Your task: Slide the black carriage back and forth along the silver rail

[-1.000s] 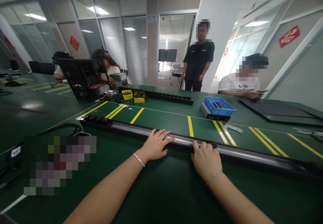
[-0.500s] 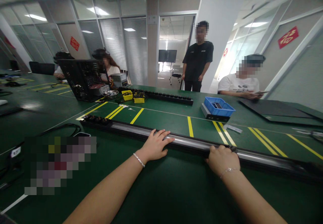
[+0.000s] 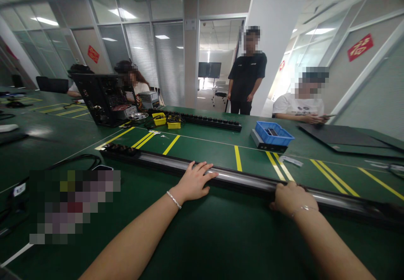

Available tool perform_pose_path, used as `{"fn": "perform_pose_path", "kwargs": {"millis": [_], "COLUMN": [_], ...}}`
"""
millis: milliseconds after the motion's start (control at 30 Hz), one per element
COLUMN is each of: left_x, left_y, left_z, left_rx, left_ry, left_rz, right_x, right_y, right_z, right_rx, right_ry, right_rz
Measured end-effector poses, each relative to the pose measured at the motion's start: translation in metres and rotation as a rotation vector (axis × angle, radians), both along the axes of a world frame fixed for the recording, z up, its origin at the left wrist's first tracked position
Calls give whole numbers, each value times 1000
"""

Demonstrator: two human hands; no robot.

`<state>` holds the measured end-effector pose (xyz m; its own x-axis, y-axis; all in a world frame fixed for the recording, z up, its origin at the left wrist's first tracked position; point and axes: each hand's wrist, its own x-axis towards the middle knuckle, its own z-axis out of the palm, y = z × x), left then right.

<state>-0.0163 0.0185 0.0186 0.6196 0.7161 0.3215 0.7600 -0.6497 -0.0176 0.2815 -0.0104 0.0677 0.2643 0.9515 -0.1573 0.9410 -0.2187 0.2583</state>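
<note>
A long black rail (image 3: 243,178) with a shiny grey channel lies slantwise across the green table, from the left middle to the right edge. Several small black blocks (image 3: 121,149) sit in its left end. My left hand (image 3: 196,181) rests flat on the rail with fingers spread. Farther right, my right hand (image 3: 292,198) lies over the rail, its fingers curled down. Whatever those fingers hold is hidden; a small dark edge shows just beyond the knuckles.
Behind the rail stand a similar strip (image 3: 208,122), yellow bins (image 3: 174,125) and a blue basket (image 3: 273,136). An open computer case (image 3: 97,99) is at back left. Cables (image 3: 80,158) and a blurred-out item lie left. One person (image 3: 248,78) stands; others sit across the table.
My right hand has slid to the right along the rail, fingers still curled. The left hand and the rail have stayed in place.
</note>
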Motion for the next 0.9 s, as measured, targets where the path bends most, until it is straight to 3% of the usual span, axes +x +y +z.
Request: {"fn": "perform_pose_path", "kwargs": {"millis": [367, 600, 900], "left_x": [0, 0, 0], "left_y": [1, 1, 0], "left_z": [-2, -1, 0], "left_rx": [17, 9, 6], "left_ry": [13, 14, 25], "left_rz": [4, 5, 7], "right_x": [27, 25, 40], "right_y": [7, 5, 9], "right_z": [9, 13, 13], "right_rx": [-97, -160, -94], "right_ry": [67, 83, 152], "right_rz": [-121, -93, -89]}}
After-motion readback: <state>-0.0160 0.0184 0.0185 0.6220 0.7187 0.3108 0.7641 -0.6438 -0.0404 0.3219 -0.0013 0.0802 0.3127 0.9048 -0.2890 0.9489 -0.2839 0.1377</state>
